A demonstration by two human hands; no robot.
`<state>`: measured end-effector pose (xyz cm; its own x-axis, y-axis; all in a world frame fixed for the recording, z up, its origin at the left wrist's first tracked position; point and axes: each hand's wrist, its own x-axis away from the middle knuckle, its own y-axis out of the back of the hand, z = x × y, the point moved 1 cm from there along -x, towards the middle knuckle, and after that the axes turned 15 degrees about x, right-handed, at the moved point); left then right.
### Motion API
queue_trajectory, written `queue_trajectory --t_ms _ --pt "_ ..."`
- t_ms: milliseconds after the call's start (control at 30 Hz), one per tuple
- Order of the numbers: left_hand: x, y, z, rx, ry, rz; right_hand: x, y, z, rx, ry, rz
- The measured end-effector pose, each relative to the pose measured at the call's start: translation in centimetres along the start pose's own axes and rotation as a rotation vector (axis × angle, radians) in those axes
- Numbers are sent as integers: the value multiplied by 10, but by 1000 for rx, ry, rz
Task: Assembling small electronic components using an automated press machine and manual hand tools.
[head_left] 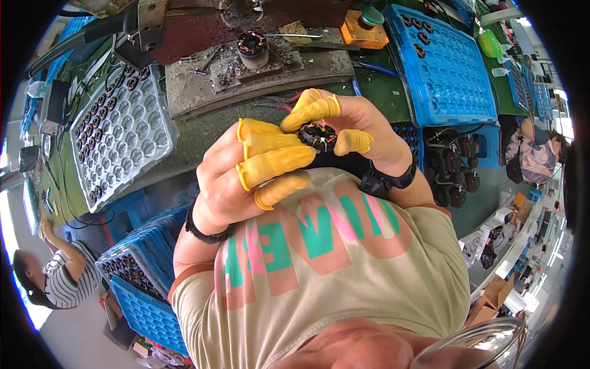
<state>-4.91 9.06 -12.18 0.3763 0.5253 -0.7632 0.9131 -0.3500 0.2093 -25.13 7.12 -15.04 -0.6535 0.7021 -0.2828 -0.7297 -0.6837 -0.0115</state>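
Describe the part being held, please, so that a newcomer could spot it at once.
At the near side of the green workbench are the left hand and right hand, in yellow finger covers. Between them is the dark round part. Unlike the similar parts in the clear tray, it is held in both hands.

1. The fisheye head camera is looking steeply down from head height.
2. It is facing a beige cloth shirt point(332, 292) near, a flat green workbench point(206, 126) far.
3. It is sitting close above the yellow-sheathed left hand point(236, 169) and right hand point(369, 126).
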Motion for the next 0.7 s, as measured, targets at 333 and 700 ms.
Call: queue_trajectory --t_ms 333,700 --pt "3 20 -1 -258 264 70 34 54 29 629 -197 -406" --pt "43 116 -1 -675 672 -209 125 232 6 1455 -673 -800"
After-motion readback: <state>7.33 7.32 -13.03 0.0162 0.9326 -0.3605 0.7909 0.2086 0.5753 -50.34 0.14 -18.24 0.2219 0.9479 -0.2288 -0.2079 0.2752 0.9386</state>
